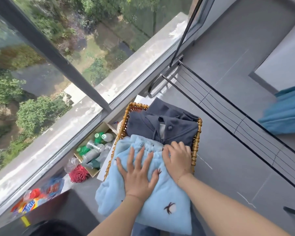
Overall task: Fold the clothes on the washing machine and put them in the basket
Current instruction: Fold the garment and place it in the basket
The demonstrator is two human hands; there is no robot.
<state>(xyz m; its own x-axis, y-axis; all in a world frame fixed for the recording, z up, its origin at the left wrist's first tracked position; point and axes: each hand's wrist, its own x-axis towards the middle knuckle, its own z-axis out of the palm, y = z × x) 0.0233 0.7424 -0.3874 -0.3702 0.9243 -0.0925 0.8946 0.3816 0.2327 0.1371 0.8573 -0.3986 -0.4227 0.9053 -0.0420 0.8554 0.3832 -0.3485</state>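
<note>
**Soft blue fleece being pressed into the basket**

The left hand (138, 174) is lying flat, fingers (140, 157) spread, on the light blue fleece garment (153, 201). The right hand (177, 160), at 2 o'clock from it, is curling over the elastic waistband. The garment is looking light, thick, springy, not slippery; it is half in the wicker basket (197, 142), overhanging toward 6 o'clock. I would take the folded edges. A navy garment (160, 128) is lying at 12 o'clock.

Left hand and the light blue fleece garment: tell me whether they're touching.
Touching. The head view shows the left hand lying flat, fingers spread, pressing directly on the light blue fleece garment at the wicker basket.
</note>
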